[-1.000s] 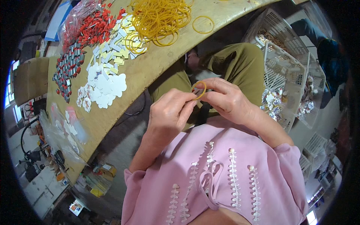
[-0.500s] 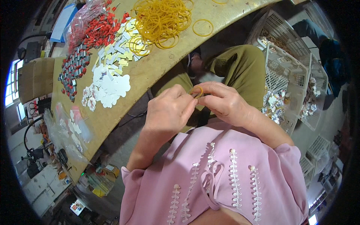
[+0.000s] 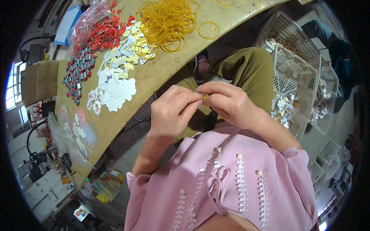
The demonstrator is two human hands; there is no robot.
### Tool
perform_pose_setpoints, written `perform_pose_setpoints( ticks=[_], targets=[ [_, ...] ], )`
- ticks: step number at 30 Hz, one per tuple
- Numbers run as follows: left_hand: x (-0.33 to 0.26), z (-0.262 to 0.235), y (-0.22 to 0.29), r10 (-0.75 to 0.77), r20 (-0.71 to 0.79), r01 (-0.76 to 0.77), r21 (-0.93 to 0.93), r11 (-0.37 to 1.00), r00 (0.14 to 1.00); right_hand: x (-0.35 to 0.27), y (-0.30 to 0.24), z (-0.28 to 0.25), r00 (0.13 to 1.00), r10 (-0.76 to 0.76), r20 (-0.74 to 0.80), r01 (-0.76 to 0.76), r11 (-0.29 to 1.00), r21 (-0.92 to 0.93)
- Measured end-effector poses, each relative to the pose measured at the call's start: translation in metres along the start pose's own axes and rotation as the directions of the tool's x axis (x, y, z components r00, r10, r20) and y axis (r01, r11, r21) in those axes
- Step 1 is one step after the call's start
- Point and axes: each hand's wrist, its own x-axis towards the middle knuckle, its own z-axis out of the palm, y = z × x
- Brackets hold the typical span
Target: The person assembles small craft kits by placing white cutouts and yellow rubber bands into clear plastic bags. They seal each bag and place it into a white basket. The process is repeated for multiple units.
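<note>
This looks like a small workshop where little things get packed by hand. A long tan counter (image 3: 162, 73) runs across the top of the frame. On it lie a heap of yellow rubber bands (image 3: 167, 21), a pile of small red parts (image 3: 104, 32) and many white paper cards (image 3: 115, 86). White plastic baskets (image 3: 296, 69) full of small packets stand at the right. Tools and boxes sit at the lower left.

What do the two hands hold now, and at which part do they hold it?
A yellow rubber band, pinched between the fingertips of the left hand and the right hand. Only a short piece shows, so the exact part cannot be told.
</note>
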Motion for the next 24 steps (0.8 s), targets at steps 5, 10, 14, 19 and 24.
perform_pose_setpoints(
  ticks=[5, 10, 14, 19, 24],
  targets=[
    [0.003, -0.011, 0.009, 0.006, 0.113, -0.026, 0.183, 0.983, 0.994, 0.005, -0.001, -0.004, 1.000, 0.026, 0.013, -0.026, 0.998, 0.052],
    [0.007, -0.014, 0.006, 0.087, 0.213, -0.133, 0.208, 0.969, 0.973, 0.007, -0.001, -0.001, 0.999, -0.003, 0.033, 0.000, 0.997, 0.076],
    [0.001, -0.010, 0.004, -0.099, 0.003, 0.098, -0.193, 0.976, 0.995, 0.015, -0.003, -0.006, 0.999, 0.046, 0.021, -0.048, 0.993, 0.110],
    [-0.012, -0.005, -0.007, -0.374, 0.081, 0.376, -0.374, 0.848, 0.924, 0.031, -0.008, -0.013, 0.998, 0.065, -0.010, -0.064, 0.993, 0.103],
    [-0.018, 0.001, -0.001, -0.385, -0.059, 0.336, -0.378, 0.863, 0.921, 0.037, -0.004, -0.012, 0.999, 0.038, 0.024, -0.039, 0.998, 0.045]
  ],
)
